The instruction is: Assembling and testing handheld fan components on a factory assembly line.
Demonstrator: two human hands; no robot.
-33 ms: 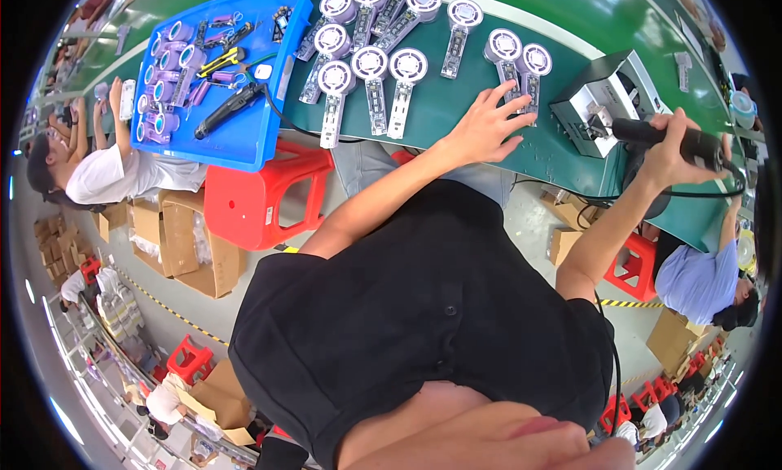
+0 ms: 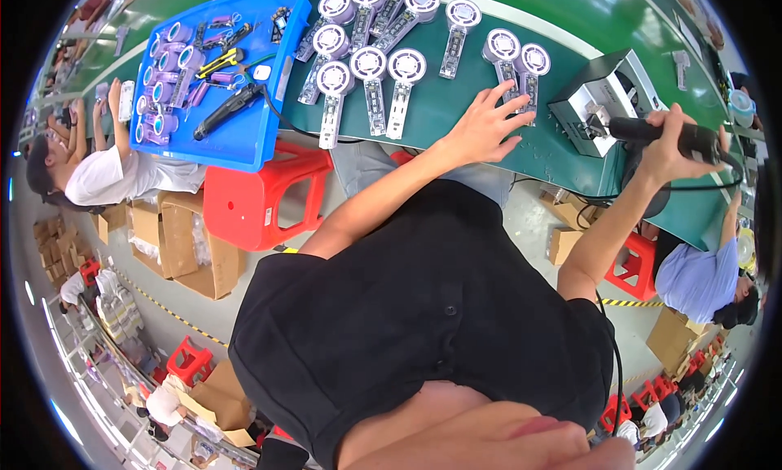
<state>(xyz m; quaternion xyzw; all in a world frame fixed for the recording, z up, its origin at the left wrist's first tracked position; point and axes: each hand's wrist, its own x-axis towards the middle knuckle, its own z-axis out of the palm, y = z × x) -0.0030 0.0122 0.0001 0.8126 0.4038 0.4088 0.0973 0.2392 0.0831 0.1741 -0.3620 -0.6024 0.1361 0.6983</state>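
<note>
My right hand (image 2: 671, 154) is wrapped round a black corded electric screwdriver (image 2: 694, 142), held nearly level. Its front end is at the metal mechanism (image 2: 599, 118) of a grey-and-black boxy screw feeder (image 2: 580, 103). My left hand (image 2: 482, 131) lies over the green bench with fingers spread. Its fingertips reach the handles of two purple-and-white handheld fan bodies, one with its round head on the left (image 2: 502, 45) and one on the right (image 2: 534, 60). Circuit boards show in their open handles. Whether the fingertips press on them is hard to tell.
Several similar fan bodies (image 2: 368, 64) lie on the green bench (image 2: 444, 112) at left and centre. A blue tray (image 2: 269, 136) holds purple parts, a yellow cutter (image 2: 220, 61) and a black tool (image 2: 230, 112). A red stool (image 2: 244, 205) stands below; co-workers sit on both sides.
</note>
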